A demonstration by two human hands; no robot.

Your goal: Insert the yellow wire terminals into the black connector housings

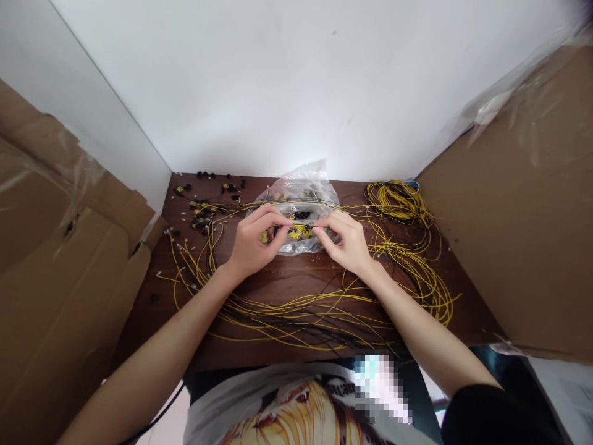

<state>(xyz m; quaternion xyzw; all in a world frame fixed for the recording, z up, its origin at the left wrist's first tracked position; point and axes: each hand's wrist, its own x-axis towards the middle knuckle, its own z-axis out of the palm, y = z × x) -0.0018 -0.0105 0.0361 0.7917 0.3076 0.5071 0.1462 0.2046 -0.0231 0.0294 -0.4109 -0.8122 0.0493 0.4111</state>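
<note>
Both hands, left hand (254,241) and right hand (345,241), pinch a yellow wire (301,223) above a plastic bag (301,185).

Two bare arms, no sleeves down to wrists. Left hand (252,244) and right hand (347,244) bare: no gloves, no rings, no watch. Fingers (273,217) slim, nails short and plain. Shirt (278,402) light grey with big cartoon picture on front: yellow hair, dark lines. Black edge around shirt picture. Black cloth (500,414) low on right side, near right elbow.
</note>
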